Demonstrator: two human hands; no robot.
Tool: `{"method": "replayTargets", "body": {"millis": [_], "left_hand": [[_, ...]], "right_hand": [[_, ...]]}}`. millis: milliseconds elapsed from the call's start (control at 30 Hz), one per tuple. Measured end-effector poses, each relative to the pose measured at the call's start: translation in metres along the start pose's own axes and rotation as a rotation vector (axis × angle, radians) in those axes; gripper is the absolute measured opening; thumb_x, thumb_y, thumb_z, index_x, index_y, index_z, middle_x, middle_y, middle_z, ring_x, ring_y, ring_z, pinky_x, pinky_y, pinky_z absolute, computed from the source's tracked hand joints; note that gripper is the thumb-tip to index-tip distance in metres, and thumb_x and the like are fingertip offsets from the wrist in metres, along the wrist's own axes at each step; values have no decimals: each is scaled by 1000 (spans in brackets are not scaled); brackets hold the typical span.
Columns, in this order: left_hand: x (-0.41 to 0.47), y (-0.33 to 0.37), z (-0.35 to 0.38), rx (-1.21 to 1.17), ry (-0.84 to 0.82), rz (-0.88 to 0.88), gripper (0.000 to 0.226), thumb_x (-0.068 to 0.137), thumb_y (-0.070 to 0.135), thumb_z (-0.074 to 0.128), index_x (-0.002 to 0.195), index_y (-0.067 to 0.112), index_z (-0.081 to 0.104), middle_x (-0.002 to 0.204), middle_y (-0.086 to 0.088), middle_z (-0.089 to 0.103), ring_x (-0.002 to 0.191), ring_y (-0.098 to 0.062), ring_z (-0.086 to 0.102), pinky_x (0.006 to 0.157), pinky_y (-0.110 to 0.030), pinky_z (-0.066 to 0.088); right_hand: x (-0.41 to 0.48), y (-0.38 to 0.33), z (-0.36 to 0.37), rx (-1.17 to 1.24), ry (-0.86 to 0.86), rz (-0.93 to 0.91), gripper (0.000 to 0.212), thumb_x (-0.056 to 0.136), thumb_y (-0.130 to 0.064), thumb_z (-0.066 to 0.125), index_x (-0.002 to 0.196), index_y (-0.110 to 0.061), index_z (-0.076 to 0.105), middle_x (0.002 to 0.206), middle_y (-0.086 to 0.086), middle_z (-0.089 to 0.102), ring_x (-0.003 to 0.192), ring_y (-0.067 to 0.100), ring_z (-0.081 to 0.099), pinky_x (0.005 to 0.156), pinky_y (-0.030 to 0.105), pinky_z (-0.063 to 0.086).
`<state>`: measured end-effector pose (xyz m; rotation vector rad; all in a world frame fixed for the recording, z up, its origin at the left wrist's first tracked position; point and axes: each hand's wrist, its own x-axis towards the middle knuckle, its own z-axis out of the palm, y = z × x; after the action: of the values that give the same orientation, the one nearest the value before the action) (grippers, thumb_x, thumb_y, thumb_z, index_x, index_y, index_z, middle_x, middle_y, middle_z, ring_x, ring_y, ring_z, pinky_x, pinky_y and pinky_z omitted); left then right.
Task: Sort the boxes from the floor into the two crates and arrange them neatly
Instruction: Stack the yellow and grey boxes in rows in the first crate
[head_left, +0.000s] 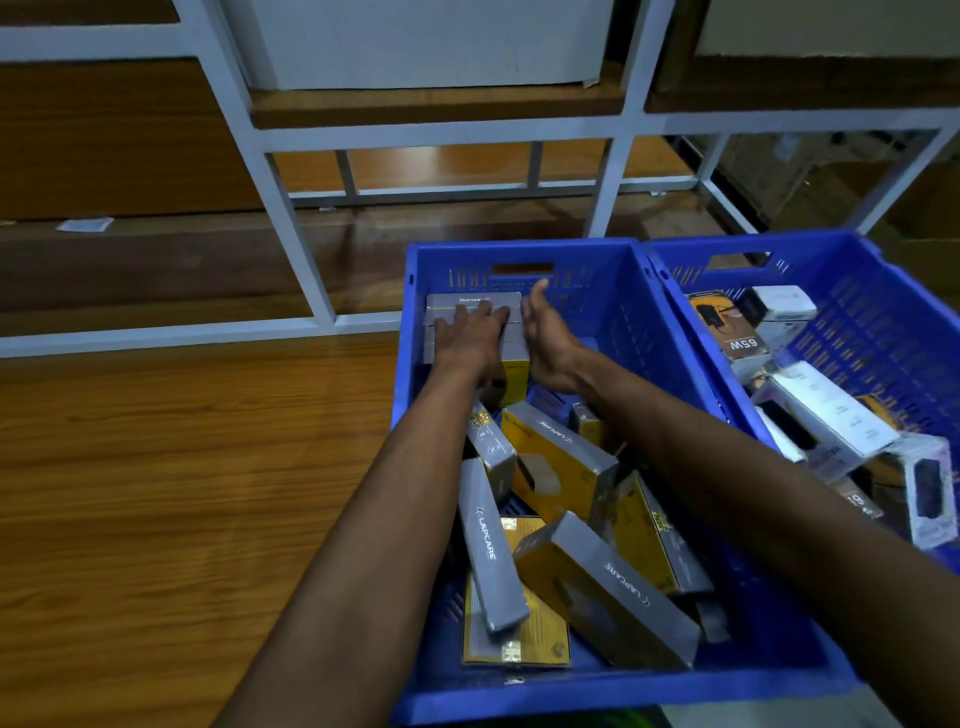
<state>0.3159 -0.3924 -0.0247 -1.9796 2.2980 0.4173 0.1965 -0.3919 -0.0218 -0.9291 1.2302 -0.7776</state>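
1. Left crate (519, 248): its far and left walls hem the corner, and free room shows only at its far-right side.
2. Loose boxes (561, 457) are heaped in its near half under both forearms; a dragged arm could topple them.
3. Stacked boxes (457, 304) sit in its far-left corner; uneven pushing may skew them.
4. Left hand (470, 332) lies flat on top, fingers straight and slightly apart; right hand (545, 332) stands edge-on beside the stack, fingers straight and together.

Blue crates: two are counted, the left crate (519, 691) and the right crate (883, 322); hands: two are entered, the left hand (470, 338) and the right hand (548, 338); grey-and-yellow boxes (558, 457): at least eight are counted, some partly hidden; white and dark boxes (826, 410): at least five are counted.
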Motion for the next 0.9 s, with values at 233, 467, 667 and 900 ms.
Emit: {"method": "replayTargets", "body": {"millis": [233,467,667,900], "left_hand": [[-1,0,-1,-4,-2,-7,108,76,17,83,160,27,17,169,-1,10,154,-35,9,120,-61,18],[-1,3,5,22,8,-19,109,75,26,84,160,27,15,168,-2,10,153,-36,7,120,-62,16],[-2,2,4,8,14,-21,109,74,27,86,159,27,17,168,-2,11,153,-36,9,120,-62,16],[-12,5,-7,-100,88,42,90,73,7,82,151,25,40,158,-6,35,148,-32,27,118,-52,28]], "right_hand": [[6,5,-10,-20,-26,-38,106,82,-92,13,163,-23,11,170,1,9,158,23,8,128,48,4],[0,8,-9,-60,-80,-26,91,92,-82,17,154,-20,39,154,-5,44,141,17,43,119,42,32],[2,-7,-16,-198,-25,-82,79,102,-68,14,155,-13,34,158,8,40,145,32,38,113,33,34],[-5,-9,-65,-1503,-231,135,51,106,-18,46,155,-8,38,161,12,38,133,32,49,111,46,41]]}}
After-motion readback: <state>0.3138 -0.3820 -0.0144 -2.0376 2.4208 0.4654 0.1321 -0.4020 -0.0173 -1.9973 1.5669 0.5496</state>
